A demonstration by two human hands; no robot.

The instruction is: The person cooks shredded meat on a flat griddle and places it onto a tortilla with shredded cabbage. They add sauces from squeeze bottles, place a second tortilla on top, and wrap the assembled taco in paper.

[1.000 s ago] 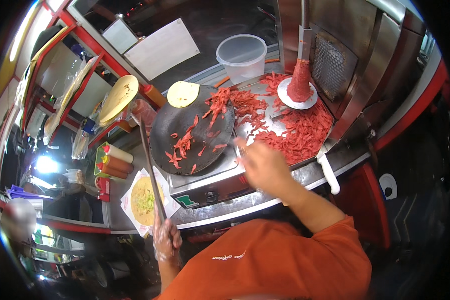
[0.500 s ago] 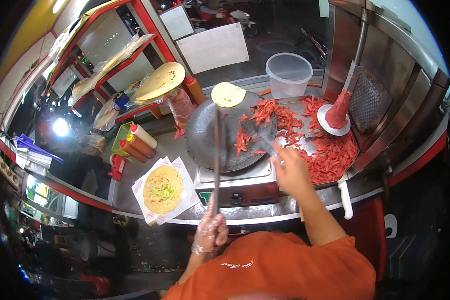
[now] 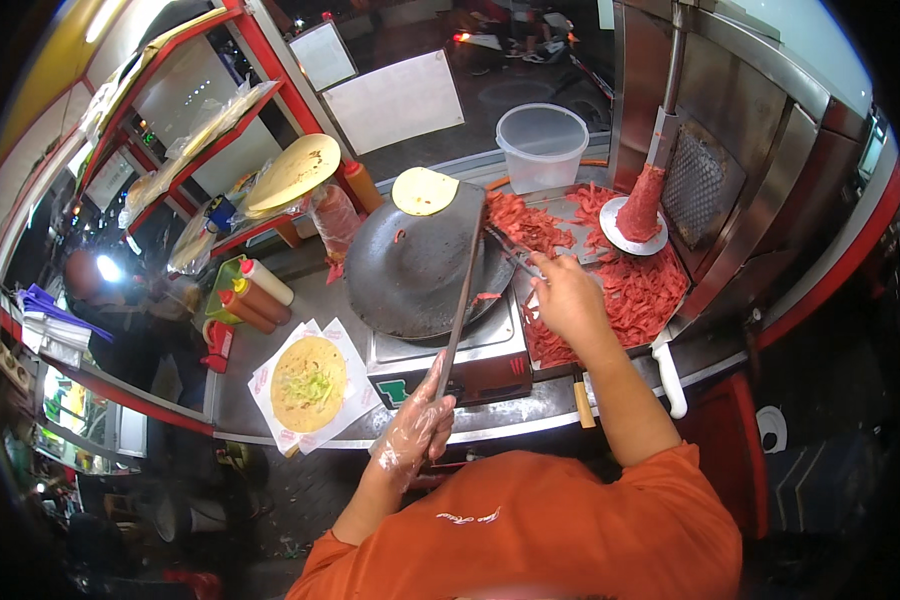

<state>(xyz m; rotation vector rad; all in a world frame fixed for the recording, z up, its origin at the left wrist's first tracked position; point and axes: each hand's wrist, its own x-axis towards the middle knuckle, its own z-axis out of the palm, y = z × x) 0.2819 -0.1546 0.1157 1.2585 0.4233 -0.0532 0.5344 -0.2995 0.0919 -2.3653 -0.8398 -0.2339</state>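
Observation:
My left hand, in a clear plastic glove, is closed around the handle of a long metal spatula. The spatula slants up across the round black griddle, its broad blade at the griddle's right rim. My right hand is closed on metal tongs, which reach toward the spatula blade and a pile of red shredded meat. A few meat scraps lie on the griddle. A small folded flatbread rests at its far edge. Lower left, a flatbread with shredded lettuce lies on white paper.
A metal tray at right holds more shredded meat beneath a vertical meat spit. A white-handled knife and wooden handle stick out over the counter's front edge. Sauce bottles stand left; a clear bucket stands behind.
The meat strips on the griddle's right side have moved off to the tray side. The spatula has swung right, toward the tongs. The whole view has shifted slightly.

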